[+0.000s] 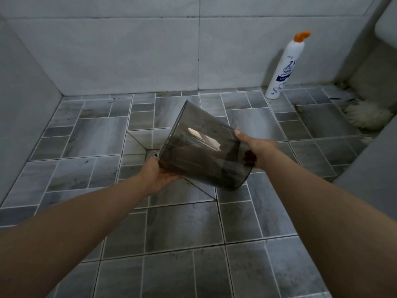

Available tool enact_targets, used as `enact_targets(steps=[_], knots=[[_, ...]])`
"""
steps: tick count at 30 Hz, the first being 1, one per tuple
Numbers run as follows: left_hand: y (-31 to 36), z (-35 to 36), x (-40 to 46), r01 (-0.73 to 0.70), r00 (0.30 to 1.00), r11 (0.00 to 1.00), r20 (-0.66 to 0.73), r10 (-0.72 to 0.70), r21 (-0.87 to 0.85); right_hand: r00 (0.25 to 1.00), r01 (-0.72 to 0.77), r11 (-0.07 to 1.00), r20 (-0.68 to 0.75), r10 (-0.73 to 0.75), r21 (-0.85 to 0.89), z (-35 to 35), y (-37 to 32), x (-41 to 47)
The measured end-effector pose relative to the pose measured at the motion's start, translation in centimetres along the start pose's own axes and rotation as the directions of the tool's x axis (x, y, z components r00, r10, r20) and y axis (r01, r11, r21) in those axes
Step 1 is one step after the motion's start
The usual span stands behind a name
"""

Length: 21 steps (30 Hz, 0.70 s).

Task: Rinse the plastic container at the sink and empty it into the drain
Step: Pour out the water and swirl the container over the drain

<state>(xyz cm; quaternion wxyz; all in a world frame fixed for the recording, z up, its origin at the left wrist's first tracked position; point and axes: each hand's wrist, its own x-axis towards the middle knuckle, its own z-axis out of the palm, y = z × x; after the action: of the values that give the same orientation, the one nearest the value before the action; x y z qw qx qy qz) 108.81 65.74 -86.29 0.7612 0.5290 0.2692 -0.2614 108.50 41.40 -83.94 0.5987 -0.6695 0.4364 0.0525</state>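
Note:
A smoky, see-through plastic container (204, 147) is held tilted over the grey tiled floor, its wide open mouth facing left and down. My left hand (160, 176) grips the lower rim of the mouth from underneath. My right hand (256, 150) holds the narrower base end, thumb on top. A small metal floor drain (153, 154) shows just left of the container's mouth, partly hidden behind it. No water is visible pouring out.
A white cleaner bottle with an orange cap (285, 65) stands by the back wall at the right. A white mop head (368, 115) lies in the right corner beside a pale fixture (378, 67). Tiled walls (129, 54) close the back and left.

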Motion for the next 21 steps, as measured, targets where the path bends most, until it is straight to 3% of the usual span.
enact_targets(steps=[21], knots=[[-0.07, 0.65, -0.64, 0.038, 0.999, 0.999, -0.004, -0.038, -0.027, 0.999, 0.008, 1.000, -0.037, -0.007, 0.014, -0.42, -0.24, -0.09]])
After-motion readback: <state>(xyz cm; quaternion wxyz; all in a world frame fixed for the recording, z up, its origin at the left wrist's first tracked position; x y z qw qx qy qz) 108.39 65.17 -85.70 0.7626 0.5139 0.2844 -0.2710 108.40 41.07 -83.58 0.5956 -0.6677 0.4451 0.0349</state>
